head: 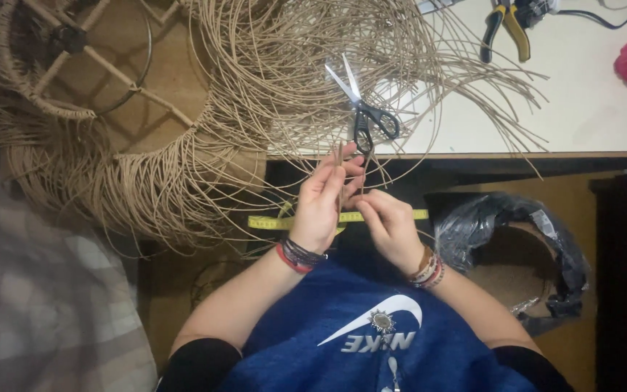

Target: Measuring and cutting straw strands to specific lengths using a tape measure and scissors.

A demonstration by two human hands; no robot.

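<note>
Left hand: raised upright at the table edge, left hand (322, 205) with fingers pinched together on a few thin tan cords (339, 156)
Right hand: the right hand (390, 226) sits just beside and slightly below that grip, fingertips closed on the same cords — thumbs nearly touching
Cords: they run up and away from the grip into a loose fan of strands joined to a half-woven wicker lampshade (103, 109)
Step in hand: looks like twisting or knotting strand ends
Next move: likely calls for steady tension while both pinches work
Near the grip: black-handled scissors (366, 109) just above, blades apart; yellow tape measure (270, 222) just below
</note>
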